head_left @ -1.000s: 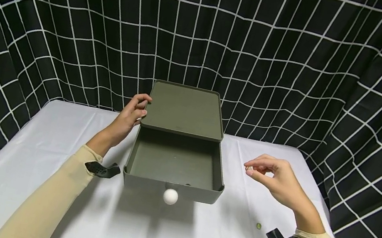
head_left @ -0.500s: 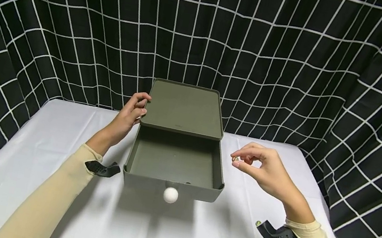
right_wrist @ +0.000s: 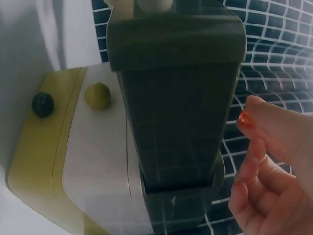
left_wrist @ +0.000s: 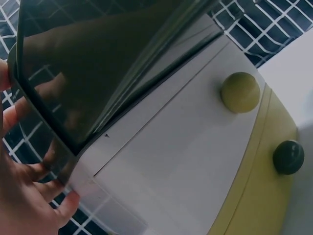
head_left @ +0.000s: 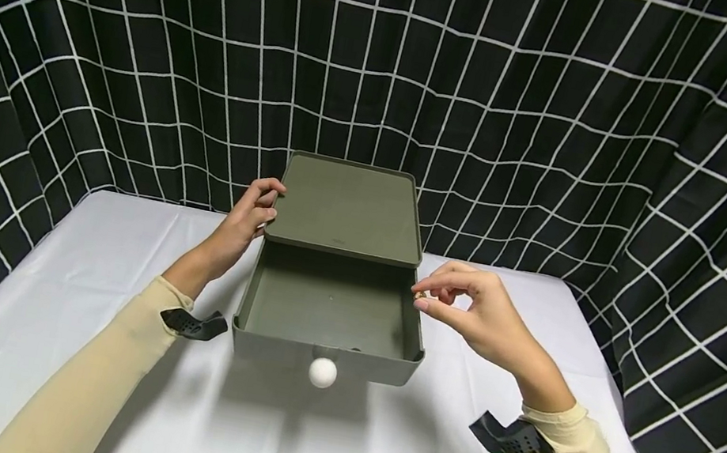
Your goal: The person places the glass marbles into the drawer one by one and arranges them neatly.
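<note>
A drawer unit (head_left: 351,204) has a dark green top, with a white drawer (right_wrist: 100,161) and a yellow drawer (right_wrist: 36,156) stacked below. Its green top drawer (head_left: 284,354) is pulled out toward me by a white knob (head_left: 322,373). My left hand (head_left: 245,219) grips the unit's left side, bent fingers at the top's edge. Between thumb and fingertips, my right hand (head_left: 465,308) pinches a small glossy marble (right_wrist: 245,119), orange in the right wrist view. That hand is at the right wall of the open drawer, fingertips overlapping its rim in the head view.
A white cloth covers the table (head_left: 109,280). Black curtains with a white grid (head_left: 377,60) close off the back and sides. The white drawer has a yellow knob (left_wrist: 240,92), the yellow one a dark green knob (left_wrist: 288,157). A black strap (head_left: 511,437) sits at the right wrist.
My right hand has moved left with the marble to the open drawer's side. A green marble on the table, seen earlier, is now hidden behind the right wrist strap. The left hand stays put.
</note>
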`<control>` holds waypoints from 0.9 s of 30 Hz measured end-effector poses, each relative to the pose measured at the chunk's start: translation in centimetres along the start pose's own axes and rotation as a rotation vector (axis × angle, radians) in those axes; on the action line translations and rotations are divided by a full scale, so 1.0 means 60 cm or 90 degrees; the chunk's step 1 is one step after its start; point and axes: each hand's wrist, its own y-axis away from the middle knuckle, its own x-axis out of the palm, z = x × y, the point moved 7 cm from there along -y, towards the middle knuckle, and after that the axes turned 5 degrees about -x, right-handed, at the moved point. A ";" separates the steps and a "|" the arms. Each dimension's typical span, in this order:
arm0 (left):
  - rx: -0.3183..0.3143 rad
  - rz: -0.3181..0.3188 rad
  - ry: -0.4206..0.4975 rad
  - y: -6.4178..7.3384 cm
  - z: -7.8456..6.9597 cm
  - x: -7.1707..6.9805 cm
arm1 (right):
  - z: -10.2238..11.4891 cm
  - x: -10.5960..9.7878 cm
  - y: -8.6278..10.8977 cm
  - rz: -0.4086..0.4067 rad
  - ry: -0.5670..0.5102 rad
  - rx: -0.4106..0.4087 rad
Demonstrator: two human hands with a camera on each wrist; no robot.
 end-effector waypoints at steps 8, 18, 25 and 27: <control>0.005 0.009 -0.008 0.001 -0.003 0.004 | 0.007 0.023 -0.015 0.021 0.011 -0.014; 0.004 0.005 -0.005 0.005 -0.003 0.004 | 0.017 0.034 -0.015 0.041 0.032 -0.012; 0.005 0.004 -0.009 0.002 -0.002 0.002 | 0.021 0.040 -0.018 0.060 0.027 -0.004; 0.007 0.006 -0.011 0.001 -0.003 0.002 | 0.021 0.041 -0.018 0.063 0.027 0.000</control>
